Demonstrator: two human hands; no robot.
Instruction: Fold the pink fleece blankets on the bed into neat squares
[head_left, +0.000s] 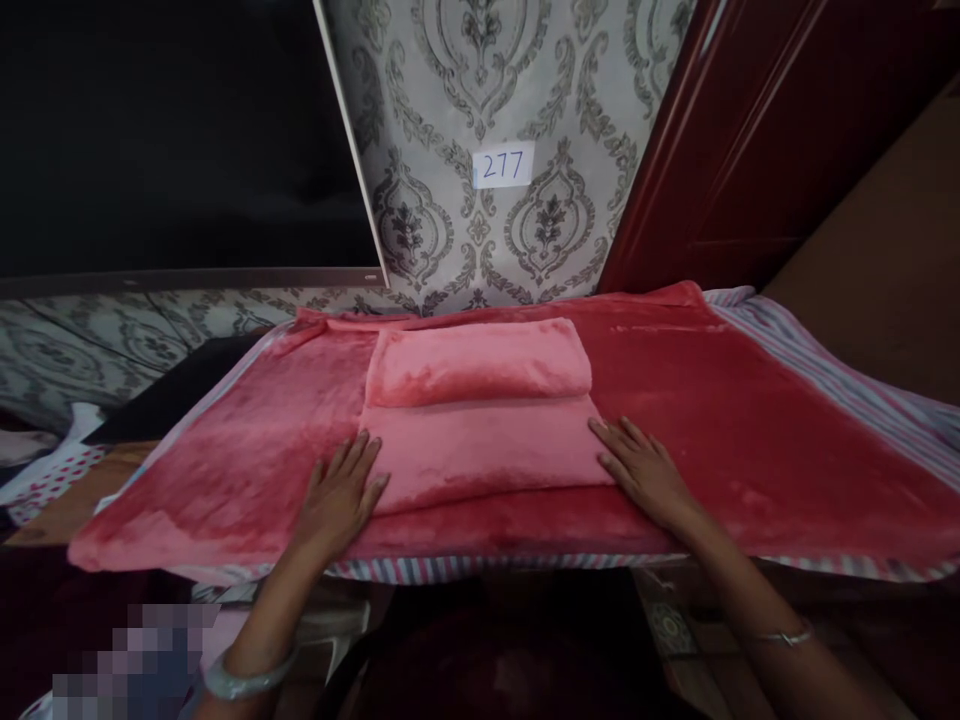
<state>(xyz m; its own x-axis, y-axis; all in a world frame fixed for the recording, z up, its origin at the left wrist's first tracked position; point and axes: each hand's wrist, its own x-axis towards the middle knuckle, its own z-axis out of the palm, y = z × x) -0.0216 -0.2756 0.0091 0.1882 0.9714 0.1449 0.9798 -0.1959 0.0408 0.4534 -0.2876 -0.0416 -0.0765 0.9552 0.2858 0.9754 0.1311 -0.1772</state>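
A pink plush cloth [487,450], folded into a rectangle, lies in the middle of a larger red plush blanket [772,430]. Its far part is doubled over into a thicker, raised layer with rounded edges. My left hand [337,495] rests flat at the cloth's left edge, fingers spread, its thumb side touching the near left corner. On the opposite side my right hand [645,470] lies flat with fingers apart, the fingertips at the cloth's right edge. Neither hand grips anything.
Striped fabric [847,370] shows beneath the blanket on the right and along the front edge. A large dark screen [172,140] stands at the back left, a dark red wooden panel [735,150] at the back right. A paper label [503,164] is on the patterned wall.
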